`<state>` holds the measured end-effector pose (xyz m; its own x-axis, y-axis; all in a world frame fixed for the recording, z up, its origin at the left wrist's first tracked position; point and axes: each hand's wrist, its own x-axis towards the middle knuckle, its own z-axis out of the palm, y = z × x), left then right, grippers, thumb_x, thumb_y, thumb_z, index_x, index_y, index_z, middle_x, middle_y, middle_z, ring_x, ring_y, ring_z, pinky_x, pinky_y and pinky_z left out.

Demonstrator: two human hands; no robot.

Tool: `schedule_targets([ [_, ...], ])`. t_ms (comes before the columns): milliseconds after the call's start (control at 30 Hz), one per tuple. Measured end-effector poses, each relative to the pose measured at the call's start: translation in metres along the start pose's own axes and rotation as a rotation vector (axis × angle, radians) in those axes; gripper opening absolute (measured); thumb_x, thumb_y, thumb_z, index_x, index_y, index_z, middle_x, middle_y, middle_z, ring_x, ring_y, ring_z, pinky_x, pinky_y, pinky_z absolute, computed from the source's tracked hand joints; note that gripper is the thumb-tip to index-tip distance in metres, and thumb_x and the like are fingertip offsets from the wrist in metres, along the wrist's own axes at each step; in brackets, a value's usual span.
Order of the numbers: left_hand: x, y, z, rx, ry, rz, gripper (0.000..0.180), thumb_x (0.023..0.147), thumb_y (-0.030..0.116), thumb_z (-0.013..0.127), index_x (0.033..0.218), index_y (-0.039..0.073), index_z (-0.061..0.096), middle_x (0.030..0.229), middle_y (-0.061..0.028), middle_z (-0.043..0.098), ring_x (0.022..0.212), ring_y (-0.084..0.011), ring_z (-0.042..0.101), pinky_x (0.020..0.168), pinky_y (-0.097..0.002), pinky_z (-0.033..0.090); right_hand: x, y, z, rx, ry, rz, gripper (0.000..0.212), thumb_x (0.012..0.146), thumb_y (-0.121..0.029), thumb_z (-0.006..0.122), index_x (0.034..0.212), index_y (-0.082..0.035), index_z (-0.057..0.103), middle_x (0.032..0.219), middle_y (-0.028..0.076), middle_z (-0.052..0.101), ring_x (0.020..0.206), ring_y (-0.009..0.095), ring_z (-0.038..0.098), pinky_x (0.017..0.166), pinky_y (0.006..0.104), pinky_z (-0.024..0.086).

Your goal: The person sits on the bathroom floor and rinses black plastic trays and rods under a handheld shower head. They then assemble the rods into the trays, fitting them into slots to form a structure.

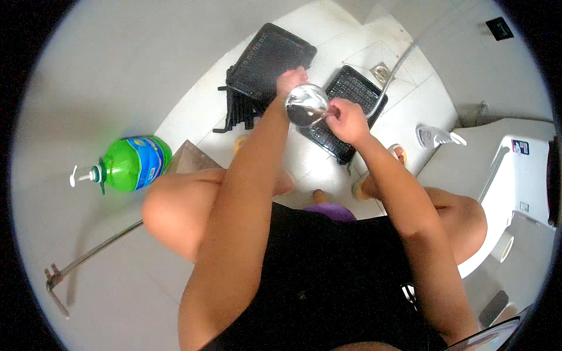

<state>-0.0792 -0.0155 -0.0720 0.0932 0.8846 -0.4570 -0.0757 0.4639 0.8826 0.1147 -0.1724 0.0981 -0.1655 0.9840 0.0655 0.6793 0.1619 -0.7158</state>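
- Above the white floor [336,44], I see the right hand [349,121] with fingers closed on the shower head [307,104] by its handle, between both hands.
- The left hand [291,81] is at the black tray [271,55]; its fingers look curled, but I cannot tell if they grip.
- I judge the shower head light, rigid, slippery if wet; its handle suits best.
- The tray seems stiff plastic; I would take its rim.

The shower head [307,105] is silver, the gridded tray [358,89] black, the bottle [121,165] green, its label [150,162] blue.
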Motion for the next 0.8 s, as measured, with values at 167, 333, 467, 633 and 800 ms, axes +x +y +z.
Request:
schedule_targets([
  [167,-0.090,-0.014,0.071,1.180,-0.181,0.068,0.053,0.089,0.034,0.074,0.132,0.004,0.062,0.130,-0.0209,0.067,0.121,-0.0388,0.064,0.103,-0.0450,0.051,-0.044,0.081,-0.043,-0.361,0.210,0.204,0.017,0.079,-0.022,0.069,0.088,-0.007,0.069,0.086,0.014,0.071,0.084,0.036,0.069,0.075,0.0484,0.052],
  [333,-0.105,-0.015,0.053,1.137,-0.191,0.146,0.040,0.088,0.017,0.064,0.126,0.005,0.062,0.123,-0.0235,0.068,0.117,-0.0422,0.064,0.101,-0.0492,0.050,-0.055,0.098,-0.061,-0.398,0.198,0.230,0.019,0.078,-0.022,0.068,0.089,-0.006,0.070,0.086,0.015,0.072,0.082,0.038,0.070,0.076,0.0481,0.054],
  [467,-0.079,0.003,0.047,0.943,-0.072,0.262,0.028,0.091,0.021,0.064,0.115,0.009,0.059,0.109,-0.0248,0.070,0.103,-0.0472,0.066,0.089,-0.0547,0.052,-0.054,0.094,-0.057,-0.265,0.225,0.164,0.022,0.077,-0.023,0.067,0.091,-0.006,0.070,0.087,0.016,0.072,0.081,0.039,0.070,0.076,0.0475,0.055],
  [633,-0.070,0.016,0.064,0.930,0.054,0.223,0.027,0.094,0.021,0.064,0.115,0.006,0.057,0.110,-0.0253,0.070,0.105,-0.0469,0.066,0.089,-0.0547,0.052,-0.053,0.084,-0.057,-0.191,0.098,0.101,0.023,0.076,-0.024,0.068,0.091,-0.006,0.070,0.085,0.016,0.072,0.080,0.039,0.069,0.074,0.0476,0.055],
  [800,-0.067,-0.006,0.059,0.808,0.106,0.241,0.026,0.094,0.020,0.065,0.114,0.005,0.058,0.110,-0.0245,0.070,0.106,-0.0455,0.066,0.089,-0.0530,0.052,-0.051,0.080,-0.056,-0.307,0.127,0.091,0.019,0.077,-0.023,0.068,0.086,-0.006,0.069,0.082,0.016,0.070,0.078,0.038,0.068,0.072,0.0496,0.053],
])
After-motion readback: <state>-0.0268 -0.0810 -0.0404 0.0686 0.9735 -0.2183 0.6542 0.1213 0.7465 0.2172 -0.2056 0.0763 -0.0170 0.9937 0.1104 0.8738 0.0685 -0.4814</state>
